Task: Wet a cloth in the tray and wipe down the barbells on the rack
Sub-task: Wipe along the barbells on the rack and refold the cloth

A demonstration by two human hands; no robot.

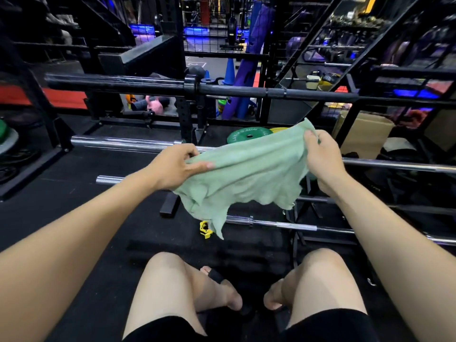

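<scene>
Both hands, the left hand (176, 166) and right hand (320, 157), pinch the green cloth (246, 174) spread above the racked barbells (128, 141), so wiping seems still ahead; no tray shows.

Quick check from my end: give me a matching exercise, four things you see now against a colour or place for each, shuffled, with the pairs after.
Things:
1. cloth
2. black barbell
3. barbell collar
4. weight plate

Colour or place:
A. yellow, on the floor below the cloth's hanging corner
B. green disc, lying flat beyond the cloth
C. pale green, gripped between the left hand and the right hand
D. highest on the rack, above the chrome bars

Pairs: 1-C, 2-D, 3-A, 4-B
</scene>
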